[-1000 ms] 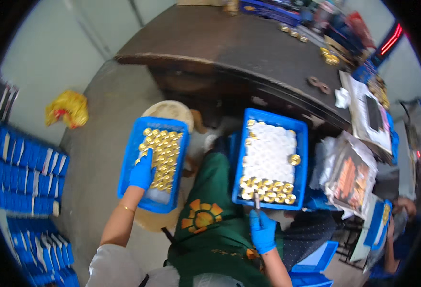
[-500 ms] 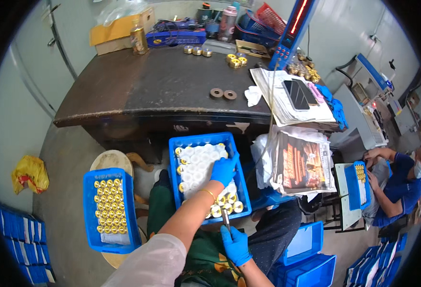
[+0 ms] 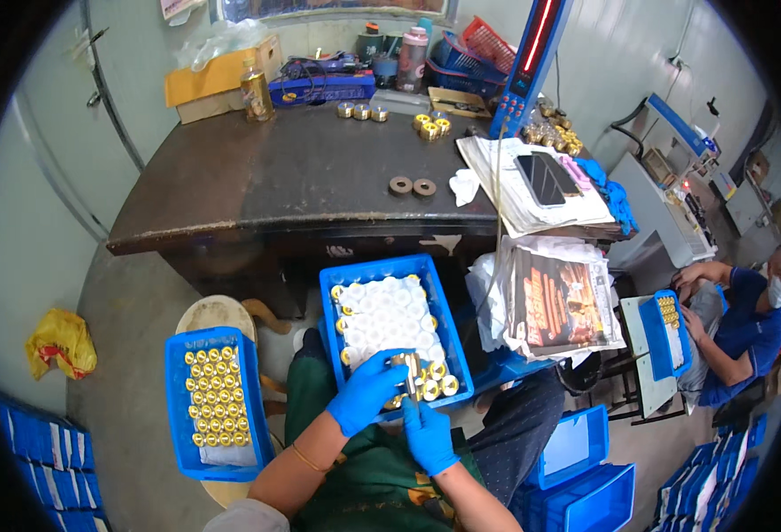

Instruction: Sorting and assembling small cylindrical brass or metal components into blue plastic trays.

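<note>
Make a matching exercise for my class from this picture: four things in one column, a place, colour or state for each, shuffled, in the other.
1. Left hand
2. Phone
3. Yellow bag
4. Two rings

A. On papers
B. Brown, side by side
C. Holding a metal piece
D. On the floor

Pairs: 1-C, 2-A, 3-D, 4-B

Small workshop — gold-coloured parts (image 3: 218, 411) filling blue bins (image 3: 177, 403)

The left hand (image 3: 366, 392) has moved from the right side of the tray (image 3: 451, 328) to above its near edge, now holding a gold piece (image 3: 404, 360), seemingly against the tool (image 3: 412, 387).
</note>
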Demonstrator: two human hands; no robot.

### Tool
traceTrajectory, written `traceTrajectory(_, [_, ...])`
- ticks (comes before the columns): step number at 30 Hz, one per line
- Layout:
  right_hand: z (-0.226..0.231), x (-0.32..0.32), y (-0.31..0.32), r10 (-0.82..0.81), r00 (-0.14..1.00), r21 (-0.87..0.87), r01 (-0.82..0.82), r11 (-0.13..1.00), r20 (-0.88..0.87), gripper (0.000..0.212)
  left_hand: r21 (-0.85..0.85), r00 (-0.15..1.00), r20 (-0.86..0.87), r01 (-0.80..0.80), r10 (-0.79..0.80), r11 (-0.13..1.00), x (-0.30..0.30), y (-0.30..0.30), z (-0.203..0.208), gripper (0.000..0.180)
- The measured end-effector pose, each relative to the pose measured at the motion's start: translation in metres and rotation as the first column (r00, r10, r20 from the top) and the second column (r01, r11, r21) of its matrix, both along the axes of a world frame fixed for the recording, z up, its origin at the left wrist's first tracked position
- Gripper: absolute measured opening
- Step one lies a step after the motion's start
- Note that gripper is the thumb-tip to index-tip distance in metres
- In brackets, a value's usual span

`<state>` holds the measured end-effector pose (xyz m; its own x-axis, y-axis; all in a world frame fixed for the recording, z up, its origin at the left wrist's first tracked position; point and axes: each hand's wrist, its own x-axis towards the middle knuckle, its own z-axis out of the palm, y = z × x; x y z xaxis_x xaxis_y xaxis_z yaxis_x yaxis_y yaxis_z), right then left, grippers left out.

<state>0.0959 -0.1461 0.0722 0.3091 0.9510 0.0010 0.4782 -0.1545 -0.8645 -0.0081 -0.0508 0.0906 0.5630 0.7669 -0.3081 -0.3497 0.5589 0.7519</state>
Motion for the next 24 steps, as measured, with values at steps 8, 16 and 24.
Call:
traceTrajectory(8, [-0.015,-0.016,-0.01,-0.055,0.892,0.144,-0.012,0.99,0.449,0.025,0.101,0.965,-0.17,-0.183,0.198,0.978,-0.001,-0.033,0.025,0.04])
traceTrajectory(16, [0.014,-0.027,-0.01,-0.034,0.991,0.247,0.001,0.969,0.133,0.023,0.028,0.984,-0.075,-0.16,0.161,0.987,0.0,-0.044,0.042,0.032])
traceTrajectory(24, [0.035,-0.026,-0.01,-0.05,0.998,0.25,0.059,0.967,-0.039,0.018,0.698,0.883,-0.34,0.007,0.323,0.716,-0.001,-0.059,0.035,0.038])
